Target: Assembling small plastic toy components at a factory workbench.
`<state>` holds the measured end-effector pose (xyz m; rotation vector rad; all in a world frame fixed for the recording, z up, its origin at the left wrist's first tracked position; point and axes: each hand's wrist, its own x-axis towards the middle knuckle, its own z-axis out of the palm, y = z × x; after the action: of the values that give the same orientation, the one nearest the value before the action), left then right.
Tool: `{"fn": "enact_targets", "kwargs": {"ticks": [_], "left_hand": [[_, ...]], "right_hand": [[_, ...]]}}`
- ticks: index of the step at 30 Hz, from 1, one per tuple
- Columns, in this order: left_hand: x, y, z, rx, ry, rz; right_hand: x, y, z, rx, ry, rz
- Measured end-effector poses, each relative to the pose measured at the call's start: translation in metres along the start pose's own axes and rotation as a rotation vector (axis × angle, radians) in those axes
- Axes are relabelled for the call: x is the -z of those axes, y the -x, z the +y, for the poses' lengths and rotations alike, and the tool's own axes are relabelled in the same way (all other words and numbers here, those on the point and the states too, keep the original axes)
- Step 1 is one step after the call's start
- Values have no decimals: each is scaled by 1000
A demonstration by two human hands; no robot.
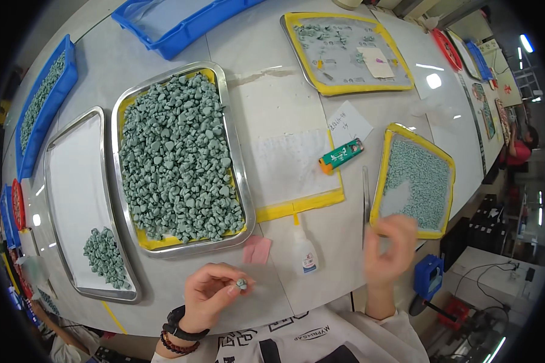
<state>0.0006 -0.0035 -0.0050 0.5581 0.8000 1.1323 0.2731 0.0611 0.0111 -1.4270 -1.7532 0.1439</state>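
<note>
My left hand (215, 293) pinches a small grey-green piece (241, 283) between thumb and fingertips, above the table's near edge. Over the near edge of a yellow-rimmed tray (450, 187) of tiny green pieces (421, 181) is my right hand (390, 248). Motion blurs its curled fingers, so I cannot make out whether anything is in them. Between the hands stands or lies a white squeeze bottle (306, 253) with a yellow nozzle; metal tweezers (365, 199) lie beside the tray. A pink scrap (257, 250) rests just beyond my left hand.
A large metal tray (248, 212) holds many grey-green pieces (175, 157). Left of it, a white-lined tray (75, 181) carries a small heap. Farther back are blue bins (169, 45), another yellow-rimmed tray (321, 91), a paper slip (349, 121) and a green-and-orange lighter-like object (342, 155).
</note>
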Motion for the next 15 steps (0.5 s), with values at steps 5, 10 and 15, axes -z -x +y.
{"fn": "enact_targets", "kwargs": {"ticks": [5, 10, 15], "left_hand": [[-6, -2, 2, 17, -50, 29], [-6, 1, 2, 46, -79, 45], [-6, 2, 2, 72, -80, 50]], "right_hand": [[25, -20, 60, -95, 358, -105], [20, -20, 63, -63, 438, -199], [20, -23, 65, -26, 444, -221]]}}
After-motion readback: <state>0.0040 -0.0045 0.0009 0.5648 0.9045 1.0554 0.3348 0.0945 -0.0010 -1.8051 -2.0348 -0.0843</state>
